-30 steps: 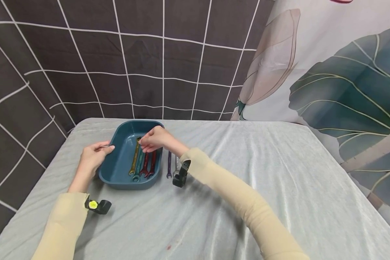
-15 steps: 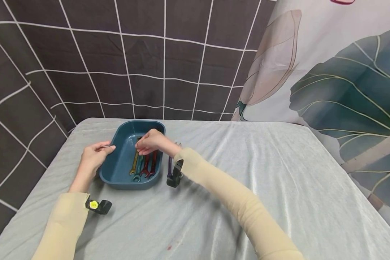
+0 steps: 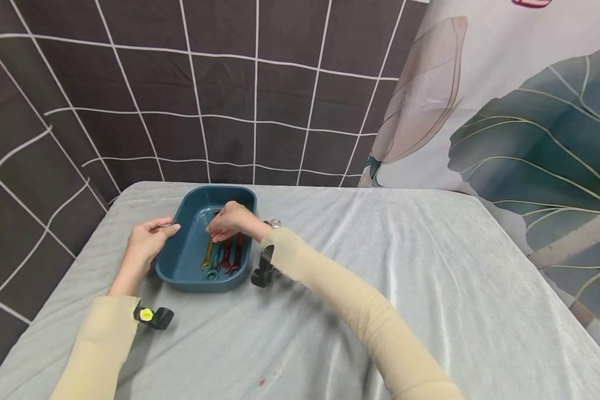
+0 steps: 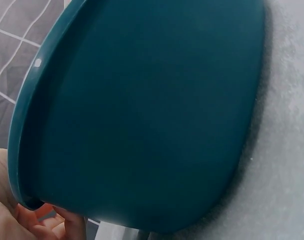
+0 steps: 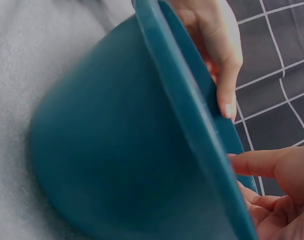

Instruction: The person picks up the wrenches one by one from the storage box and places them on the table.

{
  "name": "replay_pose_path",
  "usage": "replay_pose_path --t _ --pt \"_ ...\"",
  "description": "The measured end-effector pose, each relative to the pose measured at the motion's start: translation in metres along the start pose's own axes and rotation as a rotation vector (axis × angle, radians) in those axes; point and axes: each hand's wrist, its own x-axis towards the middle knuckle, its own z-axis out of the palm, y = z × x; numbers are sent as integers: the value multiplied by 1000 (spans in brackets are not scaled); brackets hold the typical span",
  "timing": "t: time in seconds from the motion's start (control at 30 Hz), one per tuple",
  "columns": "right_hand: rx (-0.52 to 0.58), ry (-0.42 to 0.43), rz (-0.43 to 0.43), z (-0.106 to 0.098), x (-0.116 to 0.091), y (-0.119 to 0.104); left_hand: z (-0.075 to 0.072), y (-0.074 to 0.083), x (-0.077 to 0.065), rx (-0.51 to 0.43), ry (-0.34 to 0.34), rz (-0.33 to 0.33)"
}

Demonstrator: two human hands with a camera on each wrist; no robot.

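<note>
Yellow wrench (image 3: 207,256) partly hidden behind right fingers (image 3: 215,231).

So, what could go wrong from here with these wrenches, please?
The right hand reaches in above closely laid wrenches and may knock them askew.
The left hand grips only one side of the tray, so a tug might tilt it.
The right wrist camera hangs near the silver wrench outside and could bump it.
</note>
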Motion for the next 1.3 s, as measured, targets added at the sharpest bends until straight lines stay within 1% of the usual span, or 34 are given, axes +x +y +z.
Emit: replay_pose_path --t 0.2,0.4,0.63,1.07,1.1,1.23,1.3 --pt "-51 62 -9 2 4 1 1 0 0 -8 -7 -9" --pt "-106 113 1 3 7 2 2 0 1 -8 -5 -19" --pt "-131 140 16 6 11 4 2 0 1 -4 -4 -20" --pt "-319 194 85 12 24 6 1 0 3 -17 -27 -40" --pt "-327 198 85 12 24 7 1 0 3 -17 -28 -41" --pt "-366 236 32 13 19 7 0 0 3 -15 -30 -44" --pt "-358 249 3 13 17 8 0 0 2 -17 -30 -49"
